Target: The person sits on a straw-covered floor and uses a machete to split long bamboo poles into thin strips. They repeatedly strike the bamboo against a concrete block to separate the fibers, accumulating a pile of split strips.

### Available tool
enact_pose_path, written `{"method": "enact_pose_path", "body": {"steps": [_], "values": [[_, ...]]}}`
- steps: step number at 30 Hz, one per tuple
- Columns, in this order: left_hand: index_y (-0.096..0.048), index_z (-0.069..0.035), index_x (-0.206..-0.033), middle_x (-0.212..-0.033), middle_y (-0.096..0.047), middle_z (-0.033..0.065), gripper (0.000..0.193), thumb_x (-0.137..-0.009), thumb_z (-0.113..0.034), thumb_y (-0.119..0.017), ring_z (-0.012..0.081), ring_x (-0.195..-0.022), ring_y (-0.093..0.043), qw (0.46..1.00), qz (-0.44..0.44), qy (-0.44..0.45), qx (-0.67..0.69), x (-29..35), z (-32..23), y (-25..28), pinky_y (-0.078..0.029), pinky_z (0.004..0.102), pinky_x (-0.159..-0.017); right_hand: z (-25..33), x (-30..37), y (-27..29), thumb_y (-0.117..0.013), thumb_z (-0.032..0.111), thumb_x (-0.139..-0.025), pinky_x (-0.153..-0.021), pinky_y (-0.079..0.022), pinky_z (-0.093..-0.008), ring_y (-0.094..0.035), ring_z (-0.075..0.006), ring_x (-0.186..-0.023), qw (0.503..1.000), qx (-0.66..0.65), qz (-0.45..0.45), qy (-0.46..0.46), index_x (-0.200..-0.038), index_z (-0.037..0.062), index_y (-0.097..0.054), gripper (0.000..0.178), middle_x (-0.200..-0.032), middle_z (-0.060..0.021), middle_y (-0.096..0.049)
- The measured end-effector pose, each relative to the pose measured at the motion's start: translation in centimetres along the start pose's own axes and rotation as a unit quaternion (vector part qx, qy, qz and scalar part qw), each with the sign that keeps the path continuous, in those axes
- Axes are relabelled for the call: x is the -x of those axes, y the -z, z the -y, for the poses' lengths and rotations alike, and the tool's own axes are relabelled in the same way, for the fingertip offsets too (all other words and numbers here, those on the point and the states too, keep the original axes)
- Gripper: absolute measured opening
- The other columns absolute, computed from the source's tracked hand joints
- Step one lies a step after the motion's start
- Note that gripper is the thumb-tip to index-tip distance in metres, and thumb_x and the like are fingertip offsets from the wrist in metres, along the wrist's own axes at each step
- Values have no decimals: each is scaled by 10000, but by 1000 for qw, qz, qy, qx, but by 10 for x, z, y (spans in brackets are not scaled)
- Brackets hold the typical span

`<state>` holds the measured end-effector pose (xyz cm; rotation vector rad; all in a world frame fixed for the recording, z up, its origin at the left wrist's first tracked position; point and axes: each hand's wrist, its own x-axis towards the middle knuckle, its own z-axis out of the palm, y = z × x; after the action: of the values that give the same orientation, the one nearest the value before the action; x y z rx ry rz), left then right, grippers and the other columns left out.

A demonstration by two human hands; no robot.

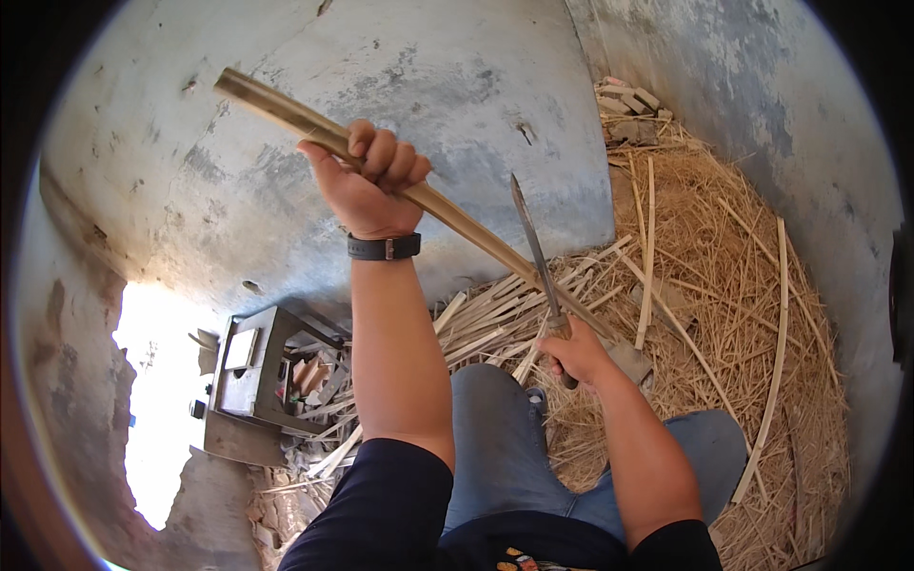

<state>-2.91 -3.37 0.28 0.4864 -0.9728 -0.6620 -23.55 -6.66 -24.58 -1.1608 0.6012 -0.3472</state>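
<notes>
My left hand (373,186), raised in front of the wall, is closed round the upper part of a long split bamboo pole (468,226). The pole slants from upper left down to the right, past my right hand, towards the littered floor. In my right hand (578,352) is the handle of a long narrow knife (529,228), its blade pointing up and crossing the pole just above that hand. Whether the blade's edge touches the bamboo I cannot tell. My knees, in blue jeans (495,428), are bent below.
Straw-like bamboo shavings (705,228) cover the floor at right, with long strips (776,352) among them. More pale strips (486,319) are heaped along the wall. Bricks (628,100) lie in the far corner. A dark wooden cabinet (249,366) stands tilted by a bright opening at left.
</notes>
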Motion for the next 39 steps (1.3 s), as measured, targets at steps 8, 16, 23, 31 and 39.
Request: {"method": "enact_pose_path", "body": {"steps": [8, 16, 23, 31, 39], "values": [[-355, -168, -741, -544, -205, -65, 637, -891, -786, -315, 103, -483, -143, 1000, 15, 18, -3, -4, 5, -15, -151, 287, -468, -35, -12, 23, -626, 63, -829, -460, -411, -281, -495, -127, -503, 988, -132, -69, -44, -974, 33, -500, 194, -646, -40, -512], [-354, -167, -736, -549, -195, -64, 671, -856, -827, -316, 102, -484, -144, 1000, -11, 13, -9, -5, 6, -15, -158, 283, -478, -51, -15, 36, -630, 56, -818, -453, -415, -291, -504, -133, -491, 991, -115, -58, -25, -912, 36, -505, 158, -624, -43, -511], [-392, -161, -752, -563, -236, -59, 648, -900, -780, -271, 109, -500, -173, 998, 58, 6, -23, -9, 8, -6, -185, 283, -490, -47, -16, 34, -606, 49, -813, -456, -423, -291, -496, -140, -489, 991, -99, -73, -53, -873, 50, -490, 131, -624, -44, -505], [-421, -166, -729, -552, -268, -60, 708, -857, -835, -229, 112, -504, -189, 988, 133, 66, 34, -20, 4, 4, -205, 276, -498, -43, -17, 37, -604, 51, -814, -446, -403, -261, -492, -120, -489, 987, -133, -64, -64, -936, 54, -488, 169, -655, -35, -511], [-424, -192, -671, -517, -306, -92, 718, -804, -881, -269, 86, -458, -235, 957, 243, 119, 107, -26, 6, 15, -234, 260, -482, 12, 5, 24, -609, 67, -801, -418, -386, -249, -494, -89, -477, 999, -46, 25, -12, -998, 13, -514, 225, -628, -16, -516]]}}
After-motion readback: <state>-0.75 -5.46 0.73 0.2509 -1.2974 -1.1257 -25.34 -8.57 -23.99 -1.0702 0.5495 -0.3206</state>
